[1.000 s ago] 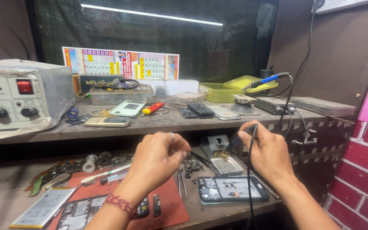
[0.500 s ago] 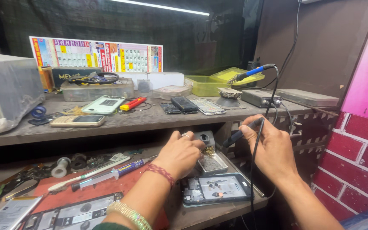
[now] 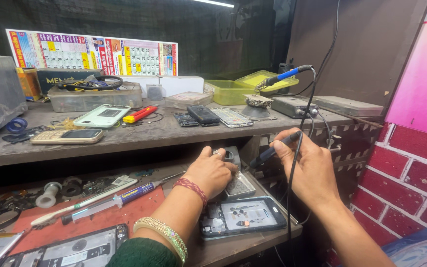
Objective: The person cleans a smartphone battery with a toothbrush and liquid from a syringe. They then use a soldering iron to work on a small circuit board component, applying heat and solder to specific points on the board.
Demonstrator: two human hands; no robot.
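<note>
The right hand (image 3: pixel 307 170) is closed around a black soldering iron (image 3: pixel 273 152), its tip angled down-left toward the small metal part (image 3: pixel 229 157) just beyond the opened phone (image 3: pixel 245 216); the left hand (image 3: pixel 212 170) pinches that part, fingers curled over it

Left forearm enters from bottom centre, angled up and right toward frame centre. Green sleeve at the elbow end, gold bangle on the forearm, red thread band at the wrist. Left hand (image 3: pixel 212 170) sits palm down at frame centre, fingers curled forward and closed in a loose grip, ring on one finger. Right forearm enters from the lower right corner, bare, angled up and left. Right hand (image 3: pixel 305 165) is right of centre, back toward the camera, fingers pinched closed, thumb uppermost.
</note>
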